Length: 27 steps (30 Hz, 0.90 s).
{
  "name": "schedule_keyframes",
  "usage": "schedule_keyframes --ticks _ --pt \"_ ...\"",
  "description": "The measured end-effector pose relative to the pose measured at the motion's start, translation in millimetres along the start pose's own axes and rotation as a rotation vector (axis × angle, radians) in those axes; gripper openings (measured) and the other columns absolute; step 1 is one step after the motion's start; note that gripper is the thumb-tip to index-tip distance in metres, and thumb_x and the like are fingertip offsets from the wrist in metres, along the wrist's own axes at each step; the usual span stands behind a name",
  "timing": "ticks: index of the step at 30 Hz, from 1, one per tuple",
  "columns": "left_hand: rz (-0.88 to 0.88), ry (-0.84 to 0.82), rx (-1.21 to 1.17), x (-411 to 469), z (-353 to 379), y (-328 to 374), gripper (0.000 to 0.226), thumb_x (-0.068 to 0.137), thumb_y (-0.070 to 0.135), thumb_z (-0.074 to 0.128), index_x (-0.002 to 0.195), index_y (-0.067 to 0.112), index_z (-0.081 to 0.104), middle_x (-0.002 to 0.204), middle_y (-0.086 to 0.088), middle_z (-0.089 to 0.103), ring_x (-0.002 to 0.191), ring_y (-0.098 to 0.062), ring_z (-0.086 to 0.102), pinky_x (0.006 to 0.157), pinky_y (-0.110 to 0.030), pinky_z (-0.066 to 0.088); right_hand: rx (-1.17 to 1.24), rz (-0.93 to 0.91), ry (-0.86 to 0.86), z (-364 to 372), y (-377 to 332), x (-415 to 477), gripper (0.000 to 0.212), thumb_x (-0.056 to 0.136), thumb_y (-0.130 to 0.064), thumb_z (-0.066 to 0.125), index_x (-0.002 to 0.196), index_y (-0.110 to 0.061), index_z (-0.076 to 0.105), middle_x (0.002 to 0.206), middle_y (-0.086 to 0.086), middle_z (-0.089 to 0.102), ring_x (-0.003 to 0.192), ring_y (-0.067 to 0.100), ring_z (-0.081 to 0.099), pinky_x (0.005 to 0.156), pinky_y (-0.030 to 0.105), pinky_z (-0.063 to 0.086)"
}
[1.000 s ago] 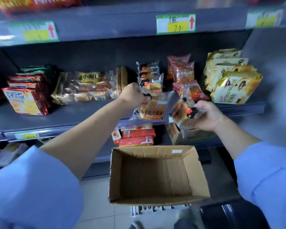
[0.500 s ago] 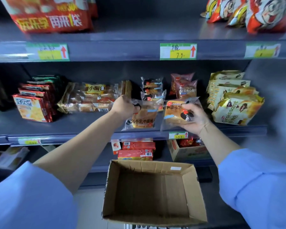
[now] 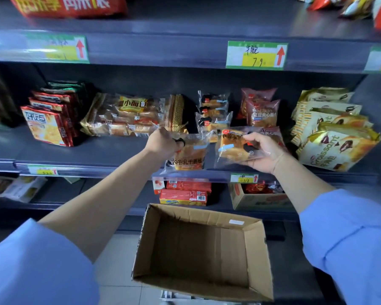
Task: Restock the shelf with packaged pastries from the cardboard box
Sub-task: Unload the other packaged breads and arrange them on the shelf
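Note:
My left hand [image 3: 162,143] grips the top edge of a clear-wrapped pastry packet [image 3: 190,155] that hangs over the front edge of the middle shelf [image 3: 110,150]. My right hand [image 3: 264,151] holds a second clear pastry packet [image 3: 232,145], tilted, just above the same shelf in front of a small stack of like packets [image 3: 213,113]. Below both hands stands the open cardboard box [image 3: 201,249]; its inside shows only bare cardboard.
On the middle shelf lie red cracker packs [image 3: 47,123], a bread bag [image 3: 128,116], red-bean buns [image 3: 261,110] and croissant bags [image 3: 337,142]. Price tags [image 3: 256,55] hang on the upper shelf rail. Red boxes [image 3: 184,192] and a carton [image 3: 259,197] sit on the lower shelf.
Both hands have risen from near the box to the middle shelf with their packets. The right hand's packet has moved inward over the shelf, and my view has tilted up.

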<state>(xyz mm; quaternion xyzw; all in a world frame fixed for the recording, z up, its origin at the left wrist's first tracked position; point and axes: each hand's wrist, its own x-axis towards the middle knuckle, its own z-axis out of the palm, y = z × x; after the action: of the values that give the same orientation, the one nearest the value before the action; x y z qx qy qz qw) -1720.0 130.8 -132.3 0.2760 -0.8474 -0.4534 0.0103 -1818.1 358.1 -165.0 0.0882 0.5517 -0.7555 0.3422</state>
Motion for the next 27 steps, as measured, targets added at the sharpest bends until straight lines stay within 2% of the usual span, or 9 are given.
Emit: schedule_keyframes --ticks 4,7,10,15,17,19,21,25,27 --pt "-0.021 -0.011 -0.022 5 2 -2 0.039 0.089 0.014 0.063 0.12 -0.006 0.05 0.091 -0.011 0.057 0.081 -0.022 0.053 0.058 -0.027 0.041 0.003 0.016 -0.054 2 -5 0 0.016 0.09 -0.022 0.052 0.095 -0.009 0.059 0.079 0.011 0.076 0.067 0.026 0.074 0.063 0.034 0.059" --pt "-0.007 -0.007 0.022 7 5 -1 0.04 0.089 0.014 0.062 0.12 -0.009 0.05 0.091 -0.012 0.057 0.08 -0.021 0.053 0.05 -0.019 0.04 -0.063 0.06 -0.04 1 -7 7 0.014 0.092 0.001 0.045 0.096 -0.002 0.058 0.08 0.014 0.075 0.068 0.025 0.074 0.062 0.033 0.061" --pt "0.0 -0.011 0.064 11 7 -3 0.039 0.09 0.015 0.061 0.117 -0.011 0.05 0.092 -0.014 0.057 0.081 -0.022 0.052 0.051 -0.02 0.038 -0.364 0.103 0.052 3 -14 16 0.016 0.088 0.01 0.049 0.09 -0.002 0.059 0.094 0.012 0.067 0.076 0.021 0.07 0.064 0.026 0.061" --pt "-0.008 -0.022 0.05 15 5 -8 0.028 0.089 0.014 0.062 0.108 -0.006 0.053 0.089 -0.014 0.057 0.072 -0.022 0.05 0.048 -0.018 0.04 -0.782 0.119 0.152 10 -37 18 0.028 0.083 0.01 0.057 0.107 -0.006 0.053 0.105 0.013 0.061 0.089 0.024 0.064 0.089 0.045 0.055" --pt "-0.021 -0.021 0.02 17 4 -10 0.031 0.089 0.015 0.063 0.111 -0.006 0.052 0.085 -0.011 0.056 0.067 -0.019 0.049 0.052 -0.021 0.038 -0.874 0.138 0.116 15 -47 18 0.04 0.084 0.008 0.058 0.119 -0.009 0.051 0.114 0.013 0.061 0.098 0.024 0.064 0.085 0.043 0.056" --pt "-0.035 -0.008 0.042 20 3 -13 0.018 0.089 0.016 0.063 0.088 0.002 0.051 0.079 -0.008 0.054 0.06 -0.015 0.046 0.047 -0.018 0.038 -0.982 0.122 0.113 23 -54 19 0.044 0.083 0.007 0.06 0.123 -0.01 0.053 0.124 0.01 0.057 0.107 0.025 0.06 0.075 0.037 0.059" --pt "-0.043 0.007 0.05 21 2 -14 0.031 0.088 0.014 0.063 0.067 0.011 0.041 0.082 -0.011 0.055 0.061 -0.019 0.048 0.047 -0.02 0.038 -1.105 0.08 0.145 32 -59 22 0.052 0.082 0.005 0.065 0.13 -0.005 0.05 0.128 0.006 0.05 0.11 0.025 0.059 0.059 0.028 0.061" --pt "-0.047 0.014 0.032 22 0 -17 0.033 0.087 0.012 0.063 0.063 0.012 0.041 0.084 -0.014 0.055 0.076 -0.023 0.051 0.053 -0.027 0.038 -1.501 -0.026 0.172 54 -64 31 0.022 0.08 0.003 0.068 0.1 -0.001 0.059 0.095 0.013 0.057 0.062 0.012 0.055 0.031 0.013 0.041" --pt "-0.05 0.009 -0.009 24 -2 -19 0.018 0.086 0.011 0.064 0.075 0.004 0.053 0.086 -0.014 0.057 0.077 -0.024 0.053 0.06 -0.031 0.044 -1.691 -0.048 0.172 63 -65 41 0.012 0.076 0.002 0.069 0.081 -0.001 0.058 0.075 0.011 0.057 0.052 0.015 0.05 0.034 0.014 0.035"
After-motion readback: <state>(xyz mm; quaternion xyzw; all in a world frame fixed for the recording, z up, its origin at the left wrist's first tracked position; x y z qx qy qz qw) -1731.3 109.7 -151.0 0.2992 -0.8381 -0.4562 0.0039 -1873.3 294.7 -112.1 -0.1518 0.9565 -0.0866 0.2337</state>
